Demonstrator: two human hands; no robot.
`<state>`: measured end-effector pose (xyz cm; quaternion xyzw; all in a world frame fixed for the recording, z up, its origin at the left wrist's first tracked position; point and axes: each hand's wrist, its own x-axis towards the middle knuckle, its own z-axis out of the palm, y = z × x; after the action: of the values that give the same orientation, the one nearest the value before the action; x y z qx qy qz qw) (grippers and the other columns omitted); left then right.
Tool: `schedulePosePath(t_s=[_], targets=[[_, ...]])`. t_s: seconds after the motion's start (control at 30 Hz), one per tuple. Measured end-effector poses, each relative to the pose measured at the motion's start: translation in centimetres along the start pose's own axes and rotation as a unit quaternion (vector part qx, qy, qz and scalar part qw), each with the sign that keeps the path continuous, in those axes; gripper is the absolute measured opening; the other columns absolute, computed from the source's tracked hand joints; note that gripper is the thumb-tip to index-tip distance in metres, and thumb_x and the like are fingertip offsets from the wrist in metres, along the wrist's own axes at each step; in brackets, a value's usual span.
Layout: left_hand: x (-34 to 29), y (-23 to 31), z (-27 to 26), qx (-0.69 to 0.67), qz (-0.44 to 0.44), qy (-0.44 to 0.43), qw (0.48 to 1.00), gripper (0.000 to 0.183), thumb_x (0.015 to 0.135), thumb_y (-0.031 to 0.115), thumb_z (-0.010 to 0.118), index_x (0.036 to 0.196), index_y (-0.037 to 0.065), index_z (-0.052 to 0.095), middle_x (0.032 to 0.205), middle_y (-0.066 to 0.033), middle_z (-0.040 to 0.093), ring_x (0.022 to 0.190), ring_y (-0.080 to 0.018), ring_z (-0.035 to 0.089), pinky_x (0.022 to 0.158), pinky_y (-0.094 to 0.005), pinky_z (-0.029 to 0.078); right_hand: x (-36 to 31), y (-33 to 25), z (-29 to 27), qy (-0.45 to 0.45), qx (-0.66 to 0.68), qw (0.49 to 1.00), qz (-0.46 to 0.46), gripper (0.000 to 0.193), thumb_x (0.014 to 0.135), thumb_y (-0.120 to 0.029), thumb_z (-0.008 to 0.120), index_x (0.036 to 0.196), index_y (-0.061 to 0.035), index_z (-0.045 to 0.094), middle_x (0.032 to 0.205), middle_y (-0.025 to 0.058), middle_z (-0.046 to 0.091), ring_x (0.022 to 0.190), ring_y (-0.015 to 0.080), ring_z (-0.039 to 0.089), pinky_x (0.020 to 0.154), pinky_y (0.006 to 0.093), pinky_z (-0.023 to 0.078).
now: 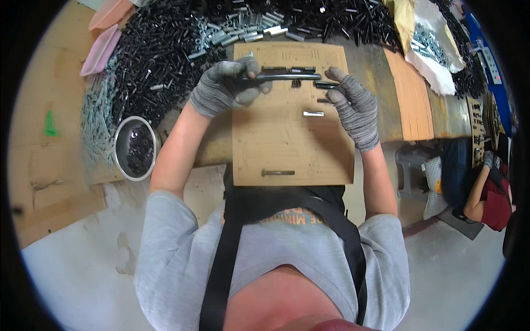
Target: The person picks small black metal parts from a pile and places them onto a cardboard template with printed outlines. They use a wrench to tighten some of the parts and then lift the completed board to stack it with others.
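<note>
Grey shirt foremost, a workbench heaped with black parts beyond, a brown board between.
Left hand clamps, right hand has finger and thumb apart: the dark rod, gripped at its left end, points crosswise over the board, tip just beside the right.

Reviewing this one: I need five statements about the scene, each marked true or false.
1. The left hand holds a long dark rod. True.
2. The right hand is bare. False: it wears a grey glove.
3. A metal bowl of dark pieces stands left of the board. True.
4. The bolt lies at the board's far edge. False: it lies by the near edge.
5. Another person appears at the picture's left. False: at its right.
</note>
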<state>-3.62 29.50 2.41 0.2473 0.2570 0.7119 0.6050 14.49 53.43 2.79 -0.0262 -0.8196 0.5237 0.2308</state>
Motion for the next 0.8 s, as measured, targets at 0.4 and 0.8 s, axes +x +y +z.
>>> schedulePosePath(t_s=[0.4, 0.8], targets=[[2.8, -8.8, 3.4, 0.842, 0.031, -0.148, 0.518, 0.017, 0.075, 0.022, 0.061, 0.088, 0.01, 0.06, 0.109, -0.0106, 0.058, 0.095, -0.0347, 0.058, 0.08, -0.0425, 0.049, -5.6, 4.3, -3.4, -0.149, -0.275, 0.948, -0.057, 0.014, 0.084, -0.017, 0.065, 0.094, -0.0078, 0.064, 0.089, 0.0128, 0.066, 0.078, 0.0315, 0.063, 0.067, 0.037, 0.051], [9.5, 4.1, -4.9, 0.756, -0.009, 0.345, 0.556, 0.049, 0.084, 0.044, 0.06, 0.121, 0.011, 0.06, 0.121, -0.0136, 0.06, 0.11, -0.0294, 0.058, 0.095, -0.0388, 0.045, -6.1, 5.1, -5.0, -0.124, -0.295, 0.947, -0.037, 0.02, 0.082, -0.022, 0.068, 0.099, -0.0111, 0.068, 0.085, 0.009, 0.067, 0.075, 0.0276, 0.065, 0.065, 0.0357, 0.051]])
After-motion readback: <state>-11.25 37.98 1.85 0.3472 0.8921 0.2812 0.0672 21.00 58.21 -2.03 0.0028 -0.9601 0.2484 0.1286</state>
